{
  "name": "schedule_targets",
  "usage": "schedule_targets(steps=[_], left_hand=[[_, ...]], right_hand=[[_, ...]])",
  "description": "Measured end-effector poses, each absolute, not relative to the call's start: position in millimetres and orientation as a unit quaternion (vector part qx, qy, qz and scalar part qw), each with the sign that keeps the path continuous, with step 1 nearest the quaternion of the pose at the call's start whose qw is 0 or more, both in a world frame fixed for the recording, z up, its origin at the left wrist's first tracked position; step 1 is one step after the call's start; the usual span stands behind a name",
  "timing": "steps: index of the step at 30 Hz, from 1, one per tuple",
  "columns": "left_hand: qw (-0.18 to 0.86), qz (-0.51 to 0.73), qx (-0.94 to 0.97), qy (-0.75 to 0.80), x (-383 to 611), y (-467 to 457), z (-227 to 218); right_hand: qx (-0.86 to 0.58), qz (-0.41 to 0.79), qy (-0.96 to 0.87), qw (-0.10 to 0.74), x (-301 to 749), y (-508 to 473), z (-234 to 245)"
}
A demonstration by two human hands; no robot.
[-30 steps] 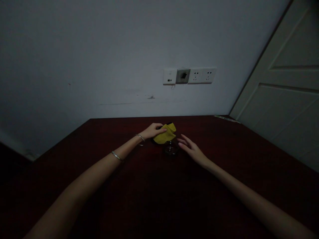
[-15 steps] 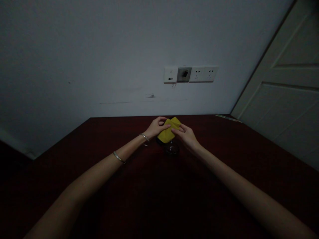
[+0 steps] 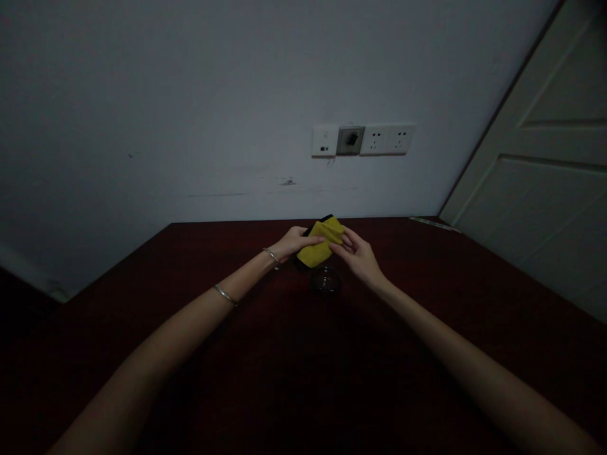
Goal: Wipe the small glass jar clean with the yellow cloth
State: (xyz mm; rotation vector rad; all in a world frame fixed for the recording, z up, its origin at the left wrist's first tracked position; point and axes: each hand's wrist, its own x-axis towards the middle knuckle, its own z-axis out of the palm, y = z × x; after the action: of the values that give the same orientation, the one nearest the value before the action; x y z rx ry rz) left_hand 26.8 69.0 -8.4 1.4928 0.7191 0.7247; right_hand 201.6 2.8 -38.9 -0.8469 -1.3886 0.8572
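Note:
A yellow cloth (image 3: 317,251) with a dark backing is held up between both hands, near the back of the table. My left hand (image 3: 294,242) grips its left side, thumb on the yellow face and fingers mostly hidden behind. My right hand (image 3: 358,254) pinches its right edge between thumb and fingers. Just below the cloth, a small round clear glass bowl (image 3: 326,281) stands on the dark red table (image 3: 265,354). Neither hand touches the bowl. Dim light makes the bowl's inside hard to see.
Behind the table rises a pale wall (image 3: 227,95) with a row of sockets and switches (image 3: 374,140). A white panelled door (image 3: 545,170) stands at the right. A thin patterned strip (image 3: 434,224) lies at the table's back right edge.
The cloth has shifted slightly up and away from the bowl, so more of the bowl's rim shows. More of the cloth's dark backing is visible at the top. Both hands still hold it.

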Motion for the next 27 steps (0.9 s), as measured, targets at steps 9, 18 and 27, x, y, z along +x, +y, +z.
schedule_targets(steps=[9, 18, 27], left_hand=[[0.316, 0.242, 0.848, 0.35, 16, 70, -7], [0.19, 0.151, 0.938, 0.246, 25, 59, -14], [0.234, 0.157, 0.933, 0.226, 19, 53, -23]], right_hand=[[-0.454, 0.423, -0.628, 0.469, 234, -27, -97], [-0.506, 0.268, -0.723, 0.386, 221, -45, -90], [-0.52, 0.216, -0.729, 0.389, 222, -44, -94]])
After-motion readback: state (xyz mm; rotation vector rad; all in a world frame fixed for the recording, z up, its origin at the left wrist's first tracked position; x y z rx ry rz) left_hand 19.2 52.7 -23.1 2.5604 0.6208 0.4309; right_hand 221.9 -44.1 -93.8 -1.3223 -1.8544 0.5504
